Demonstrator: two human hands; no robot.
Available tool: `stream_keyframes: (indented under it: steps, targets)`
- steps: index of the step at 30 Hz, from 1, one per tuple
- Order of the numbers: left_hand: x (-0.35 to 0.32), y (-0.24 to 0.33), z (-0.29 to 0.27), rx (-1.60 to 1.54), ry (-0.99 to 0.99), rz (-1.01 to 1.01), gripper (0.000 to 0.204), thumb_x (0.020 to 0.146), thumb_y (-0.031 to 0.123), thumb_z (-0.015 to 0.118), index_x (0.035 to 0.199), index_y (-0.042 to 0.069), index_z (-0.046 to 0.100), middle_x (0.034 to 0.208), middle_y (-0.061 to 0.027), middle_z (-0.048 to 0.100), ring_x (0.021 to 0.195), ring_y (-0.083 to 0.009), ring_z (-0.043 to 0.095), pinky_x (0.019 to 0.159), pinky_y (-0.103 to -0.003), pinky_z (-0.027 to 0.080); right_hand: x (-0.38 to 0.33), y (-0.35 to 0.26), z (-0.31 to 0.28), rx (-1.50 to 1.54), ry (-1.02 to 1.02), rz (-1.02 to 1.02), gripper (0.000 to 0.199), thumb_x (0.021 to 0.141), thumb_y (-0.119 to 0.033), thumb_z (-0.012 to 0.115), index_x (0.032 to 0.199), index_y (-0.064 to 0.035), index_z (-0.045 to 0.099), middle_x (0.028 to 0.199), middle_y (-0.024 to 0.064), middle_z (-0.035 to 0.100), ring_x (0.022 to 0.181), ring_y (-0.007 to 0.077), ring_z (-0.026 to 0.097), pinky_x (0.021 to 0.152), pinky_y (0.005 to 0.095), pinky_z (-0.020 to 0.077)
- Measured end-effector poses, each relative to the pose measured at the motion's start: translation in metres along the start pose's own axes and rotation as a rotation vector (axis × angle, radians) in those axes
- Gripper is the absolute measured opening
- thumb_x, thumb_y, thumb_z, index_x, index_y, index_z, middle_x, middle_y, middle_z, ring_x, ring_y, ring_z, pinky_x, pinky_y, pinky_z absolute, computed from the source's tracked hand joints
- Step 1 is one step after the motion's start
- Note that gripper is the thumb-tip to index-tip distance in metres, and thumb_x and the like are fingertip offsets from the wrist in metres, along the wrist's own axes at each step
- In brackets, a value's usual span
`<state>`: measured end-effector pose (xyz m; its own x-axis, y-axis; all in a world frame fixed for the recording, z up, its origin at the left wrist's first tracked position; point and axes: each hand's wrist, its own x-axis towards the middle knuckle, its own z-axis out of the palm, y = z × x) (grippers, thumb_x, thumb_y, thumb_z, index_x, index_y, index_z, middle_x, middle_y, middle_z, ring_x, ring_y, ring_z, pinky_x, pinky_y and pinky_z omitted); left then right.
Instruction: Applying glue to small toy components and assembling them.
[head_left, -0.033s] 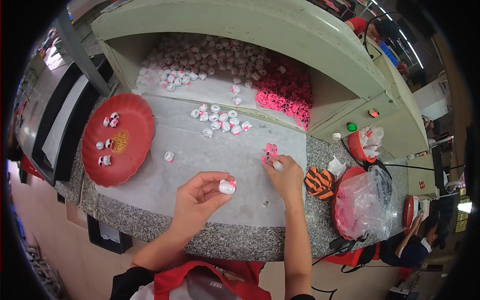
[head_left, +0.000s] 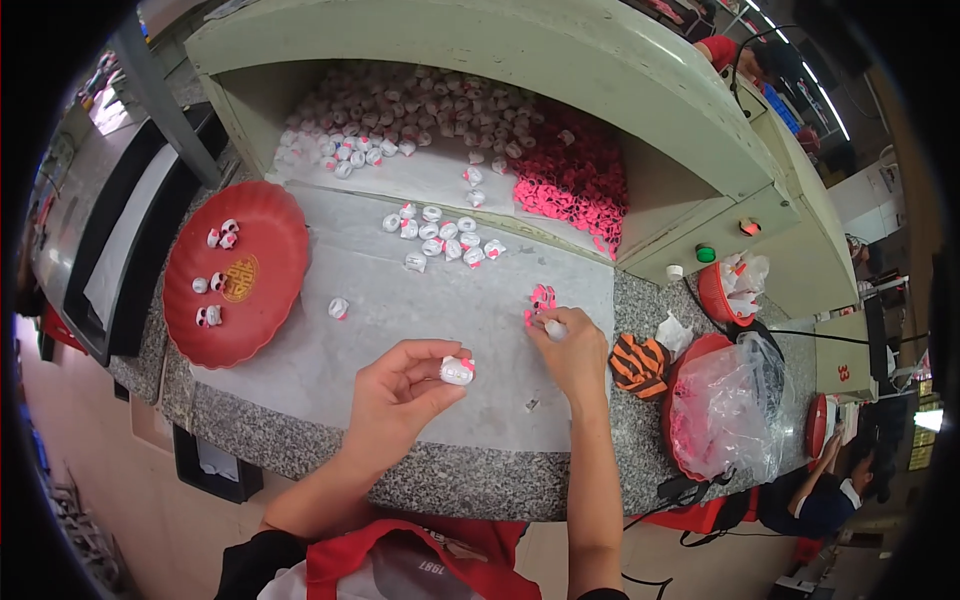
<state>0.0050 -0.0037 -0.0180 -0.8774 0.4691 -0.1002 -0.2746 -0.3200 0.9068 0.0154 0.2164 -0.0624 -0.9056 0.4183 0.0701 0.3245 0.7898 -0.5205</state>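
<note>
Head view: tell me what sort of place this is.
Probably a factory workshop for small parts: heaped white pieces and pink pieces lie in a pale green booth on a speckled bench; another person shows at right.

The right hand point(head_left: 578, 358) hides part of the white thing point(head_left: 556, 330) it holds; whether its fingertips touch the pink pieces point(head_left: 543, 297) is unclear. The left hand point(head_left: 400, 390) covers one side of its white piece point(head_left: 458, 371). A tiny scrap point(head_left: 532, 405) on the bench point(head_left: 440, 487) is unidentifiable. A clear bag point(head_left: 735, 405) obscures much of a red dish point(head_left: 672, 425).
</note>
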Motion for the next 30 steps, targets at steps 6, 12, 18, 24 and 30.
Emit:
stream_keyframes:
  steps: [6,12,18,24,30]
  targets:
    - [0.000,-0.001,0.006,-0.012,-0.031,-0.011,0.033,0.074,-0.010,0.055,0.106,-0.003,0.049,0.102,-0.0119,0.057,0.092,-0.0184,0.057,0.082,-0.030,0.046,0.002,0.003,-0.002,-0.097,-0.036,-0.018,0.020,0.065,-0.020,0.070,0.079,-0.0075,0.065,0.087,0.0104,0.063,0.078,0.0272,0.060,0.068,0.0348,0.0463]
    - [0.002,-0.005,0.010,0.025,-0.004,0.020,0.032,0.075,-0.009,0.056,0.106,-0.003,0.049,0.101,-0.0106,0.057,0.090,-0.0164,0.057,0.083,-0.033,0.047,0.004,-0.007,0.007,0.010,0.090,-0.086,0.021,0.066,-0.020,0.069,0.081,-0.0058,0.064,0.079,0.0127,0.063,0.071,0.0297,0.060,0.065,0.0369,0.0467]
    - [0.004,-0.010,0.004,0.022,0.031,0.033,0.029,0.077,-0.006,0.057,0.106,-0.003,0.050,0.097,-0.0089,0.059,0.085,-0.0120,0.058,0.077,-0.023,0.047,-0.005,-0.009,0.001,0.061,0.205,-0.081,0.014,0.068,-0.009,0.064,0.079,-0.0018,0.062,0.074,0.0125,0.062,0.065,0.0209,0.060,0.059,0.0293,0.0454]
    - [0.004,-0.016,0.006,0.054,0.038,0.154,0.029,0.077,-0.009,0.055,0.104,-0.001,0.051,0.096,-0.0082,0.058,0.088,-0.0126,0.058,0.077,-0.024,0.048,-0.067,-0.083,-0.040,0.923,-0.130,0.022,0.007,0.071,0.004,0.060,0.077,0.0000,0.060,0.069,-0.0011,0.056,0.065,0.0055,0.051,0.057,0.0181,0.0394]
    - [0.005,-0.014,0.004,0.249,-0.075,0.322,0.033,0.075,-0.015,0.051,0.105,-0.002,0.051,0.111,-0.0146,0.049,0.102,-0.0202,0.052,0.085,-0.029,0.047,-0.067,-0.088,-0.038,0.907,-0.107,0.118,0.010,0.070,0.005,0.063,0.079,0.0005,0.060,0.074,0.0005,0.058,0.066,0.0047,0.051,0.057,0.0170,0.0392]
